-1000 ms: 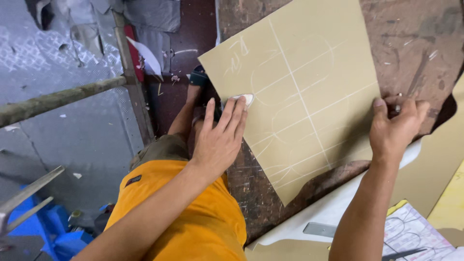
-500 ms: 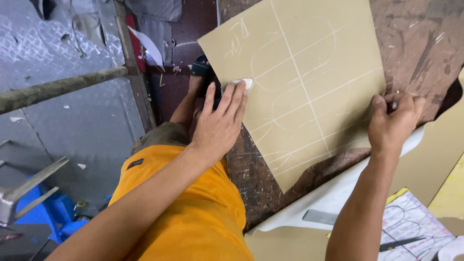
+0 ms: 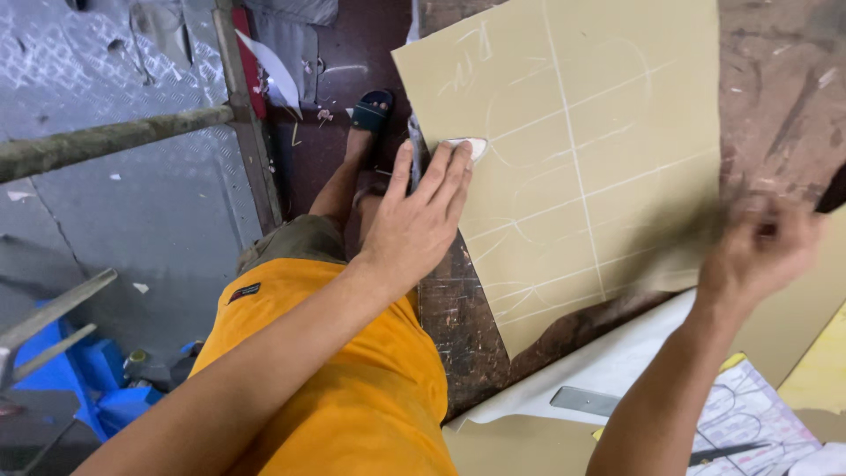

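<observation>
The left hand [image 3: 414,220] lies flat with fingers spread on the left edge of a tan sheet [image 3: 617,115], and its fingertips press a small white piece of chalk [image 3: 467,146] against the sheet's surface. The right hand [image 3: 762,251] is at the sheet's lower right edge — it is blurred, so whether it grips anything cannot be told; the fingers look curled.

The tan sheet rests on a worn, dark brown tabletop [image 3: 775,79], turned at an angle so one corner points down toward the person. White chalk lines cross it: one long line running top to bottom, several lines across it, and a few curves.

Below the sheet's lower corner a white sheet [image 3: 608,353] sticks out from under it, with a flat grey metal piece [image 3: 586,401] lying on it. Further right, near the forearm, is a paper with drawn outlines [image 3: 749,423] and a yellow sheet [image 3: 824,370] beside it.

Left of the tabletop the person's orange shirt [image 3: 352,388] fills the foreground, and one foot in a dark sandal [image 3: 370,110] stands on the dark floor. A grey metal bar [image 3: 106,141] crosses the far left — below it sits a blue object [image 3: 88,379].
</observation>
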